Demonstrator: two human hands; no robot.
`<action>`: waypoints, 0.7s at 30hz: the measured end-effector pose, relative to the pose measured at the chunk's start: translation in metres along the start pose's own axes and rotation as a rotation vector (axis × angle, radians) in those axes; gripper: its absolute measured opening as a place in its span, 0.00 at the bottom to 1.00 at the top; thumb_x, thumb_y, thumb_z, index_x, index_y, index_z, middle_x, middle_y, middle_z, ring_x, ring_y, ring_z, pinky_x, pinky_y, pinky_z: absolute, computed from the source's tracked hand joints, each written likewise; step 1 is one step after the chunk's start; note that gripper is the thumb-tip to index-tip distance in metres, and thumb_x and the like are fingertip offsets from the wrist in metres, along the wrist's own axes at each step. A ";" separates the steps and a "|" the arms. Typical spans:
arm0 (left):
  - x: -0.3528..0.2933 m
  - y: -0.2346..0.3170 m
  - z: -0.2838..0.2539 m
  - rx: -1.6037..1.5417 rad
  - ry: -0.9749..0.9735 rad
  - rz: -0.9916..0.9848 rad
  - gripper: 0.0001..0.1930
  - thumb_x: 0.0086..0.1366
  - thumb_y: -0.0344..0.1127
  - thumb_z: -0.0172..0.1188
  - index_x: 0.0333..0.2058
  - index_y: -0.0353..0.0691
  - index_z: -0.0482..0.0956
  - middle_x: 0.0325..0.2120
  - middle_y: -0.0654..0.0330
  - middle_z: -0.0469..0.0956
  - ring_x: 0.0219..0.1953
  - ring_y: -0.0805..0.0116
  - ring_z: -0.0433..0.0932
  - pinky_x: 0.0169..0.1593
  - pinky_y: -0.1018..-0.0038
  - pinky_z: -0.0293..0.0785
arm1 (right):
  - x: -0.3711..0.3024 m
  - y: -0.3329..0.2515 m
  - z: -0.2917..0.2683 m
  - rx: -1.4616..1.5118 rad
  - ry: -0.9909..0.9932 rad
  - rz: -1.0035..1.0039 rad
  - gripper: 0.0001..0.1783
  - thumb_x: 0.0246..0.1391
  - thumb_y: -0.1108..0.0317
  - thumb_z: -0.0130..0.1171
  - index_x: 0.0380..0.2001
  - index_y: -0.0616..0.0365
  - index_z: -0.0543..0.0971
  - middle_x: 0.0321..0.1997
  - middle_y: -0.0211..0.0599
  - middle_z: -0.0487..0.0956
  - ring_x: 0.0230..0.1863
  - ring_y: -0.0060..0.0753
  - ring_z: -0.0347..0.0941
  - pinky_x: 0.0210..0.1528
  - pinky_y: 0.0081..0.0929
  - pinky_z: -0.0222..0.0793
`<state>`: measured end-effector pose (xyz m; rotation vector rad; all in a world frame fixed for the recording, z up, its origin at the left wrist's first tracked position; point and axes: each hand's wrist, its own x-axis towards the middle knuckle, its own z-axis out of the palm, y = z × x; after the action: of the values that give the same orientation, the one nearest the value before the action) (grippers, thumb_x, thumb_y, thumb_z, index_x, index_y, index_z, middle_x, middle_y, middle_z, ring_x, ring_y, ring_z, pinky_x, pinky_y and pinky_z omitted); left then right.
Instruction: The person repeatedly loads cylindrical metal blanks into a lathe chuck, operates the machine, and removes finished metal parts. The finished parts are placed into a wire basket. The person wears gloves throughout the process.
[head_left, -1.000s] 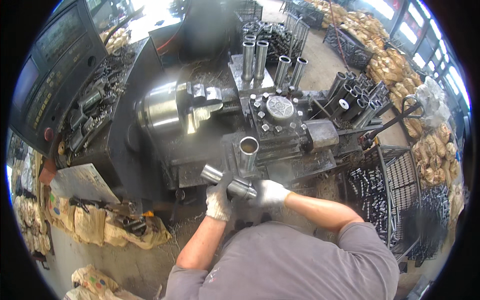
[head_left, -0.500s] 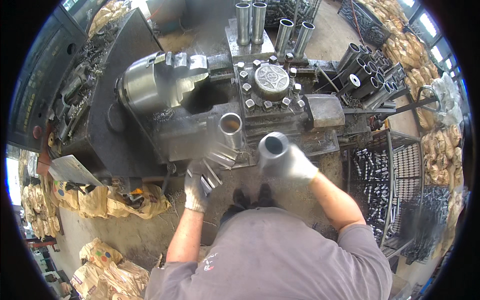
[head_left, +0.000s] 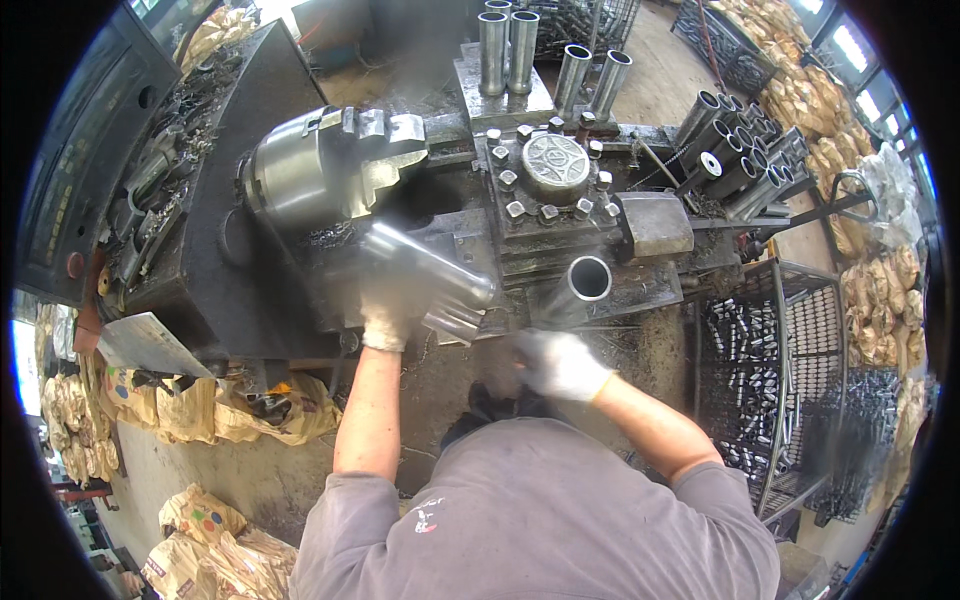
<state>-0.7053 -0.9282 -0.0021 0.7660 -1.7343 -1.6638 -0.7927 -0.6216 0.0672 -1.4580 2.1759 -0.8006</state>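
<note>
My left hand, in a white work glove, grips a shiny metal tube. The tube is tilted, its flared end toward the right, in front of the lathe chuck. Below that end, other shiny metal pieces lie at the machine's near edge. A second metal tube stands on the ledge right of centre, open end up. Just nearer to me is my gloved right hand, apart from that tube, its fingers smeared by motion.
The bolted tool post rises mid-machine, with several upright tubes behind it. More tubes are bunched at the right. A wire cage of small metal parts stands right of me; paper sacks lie at lower left.
My right hand has set its tube upright on the ledge and drawn back left. My left hand has moved up, and the tube that stood near it is now tilted in its grip.
</note>
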 end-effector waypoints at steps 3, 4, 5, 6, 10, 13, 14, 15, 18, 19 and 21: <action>-0.006 -0.007 -0.032 -0.796 -0.032 -0.253 0.33 0.74 0.61 0.63 0.62 0.38 0.76 0.54 0.53 0.83 0.54 0.56 0.84 0.59 0.55 0.82 | 0.058 -0.013 0.051 -0.265 0.104 -0.131 0.18 0.55 0.62 0.71 0.46 0.58 0.81 0.46 0.49 0.83 0.39 0.55 0.85 0.39 0.50 0.83; -0.004 -0.020 -0.044 -0.206 -0.044 0.012 0.34 0.74 0.63 0.61 0.61 0.37 0.76 0.54 0.52 0.83 0.53 0.54 0.84 0.59 0.53 0.82 | 0.071 -0.017 0.057 -0.324 0.032 -0.027 0.17 0.57 0.61 0.69 0.45 0.59 0.81 0.44 0.48 0.83 0.37 0.53 0.85 0.38 0.49 0.83; -0.010 -0.006 -0.043 -0.685 -0.128 -0.119 0.36 0.74 0.67 0.58 0.60 0.37 0.77 0.53 0.50 0.83 0.53 0.51 0.84 0.57 0.50 0.83 | 0.082 -0.024 0.057 -0.381 -0.041 0.081 0.16 0.58 0.61 0.68 0.44 0.60 0.82 0.41 0.48 0.84 0.35 0.52 0.85 0.36 0.47 0.83; -0.017 0.011 -0.041 -1.153 -0.156 -0.291 0.38 0.74 0.70 0.54 0.59 0.37 0.78 0.52 0.48 0.83 0.52 0.48 0.84 0.55 0.47 0.83 | 0.091 -0.006 0.070 -0.441 0.035 -0.015 0.16 0.59 0.59 0.67 0.42 0.60 0.82 0.37 0.47 0.83 0.34 0.52 0.85 0.35 0.47 0.83; -0.030 -0.002 -0.066 -1.005 0.015 -0.300 0.46 0.74 0.78 0.40 0.58 0.35 0.78 0.50 0.46 0.84 0.49 0.44 0.85 0.51 0.45 0.84 | 0.120 -0.006 0.062 -0.190 0.109 -0.006 0.16 0.61 0.57 0.63 0.36 0.61 0.83 0.31 0.48 0.85 0.35 0.54 0.87 0.38 0.50 0.82; -0.041 -0.014 -0.064 -0.929 0.037 -0.311 0.45 0.74 0.77 0.41 0.58 0.35 0.78 0.50 0.46 0.84 0.48 0.44 0.85 0.50 0.45 0.84 | 0.119 -0.049 0.002 0.369 0.037 0.224 0.27 0.57 0.49 0.69 0.47 0.63 0.85 0.40 0.52 0.88 0.45 0.50 0.88 0.51 0.44 0.81; -0.041 -0.017 -0.058 -0.908 0.022 -0.254 0.43 0.75 0.74 0.43 0.60 0.36 0.77 0.52 0.46 0.83 0.52 0.44 0.83 0.56 0.47 0.82 | 0.126 -0.051 -0.006 0.394 0.019 0.213 0.31 0.56 0.47 0.70 0.51 0.64 0.84 0.41 0.53 0.88 0.46 0.49 0.87 0.52 0.43 0.80; -0.043 -0.020 -0.053 -0.889 0.017 -0.200 0.40 0.77 0.72 0.46 0.61 0.36 0.76 0.54 0.47 0.82 0.56 0.45 0.82 0.61 0.50 0.79 | 0.131 -0.053 -0.010 0.420 0.002 0.201 0.36 0.54 0.45 0.71 0.55 0.65 0.83 0.42 0.55 0.88 0.47 0.49 0.87 0.53 0.41 0.80; -0.060 -0.005 -0.024 -0.591 -0.052 -0.054 0.39 0.79 0.67 0.46 0.70 0.36 0.67 0.64 0.48 0.74 0.67 0.50 0.72 0.72 0.52 0.65 | 0.143 -0.066 0.003 0.315 -0.265 0.328 0.46 0.47 0.41 0.77 0.56 0.72 0.78 0.42 0.57 0.88 0.43 0.48 0.87 0.51 0.38 0.82; -0.065 0.008 -0.015 -0.612 -0.136 -0.046 0.40 0.80 0.66 0.46 0.73 0.35 0.64 0.67 0.48 0.71 0.70 0.51 0.69 0.75 0.53 0.61 | 0.138 -0.075 0.009 0.297 -0.211 0.417 0.46 0.46 0.43 0.78 0.56 0.72 0.78 0.40 0.56 0.87 0.40 0.46 0.88 0.48 0.38 0.83; -0.065 0.064 -0.002 -1.007 -0.394 -0.065 0.42 0.81 0.65 0.44 0.76 0.34 0.59 0.71 0.47 0.68 0.74 0.53 0.66 0.78 0.53 0.56 | 0.120 -0.086 -0.017 0.638 -0.183 0.552 0.40 0.47 0.51 0.80 0.56 0.66 0.78 0.39 0.47 0.86 0.38 0.36 0.85 0.44 0.40 0.82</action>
<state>-0.6620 -0.8773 0.0596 0.0115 -0.8367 -2.4834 -0.7889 -0.7541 0.1347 -0.5570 1.7990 -0.9748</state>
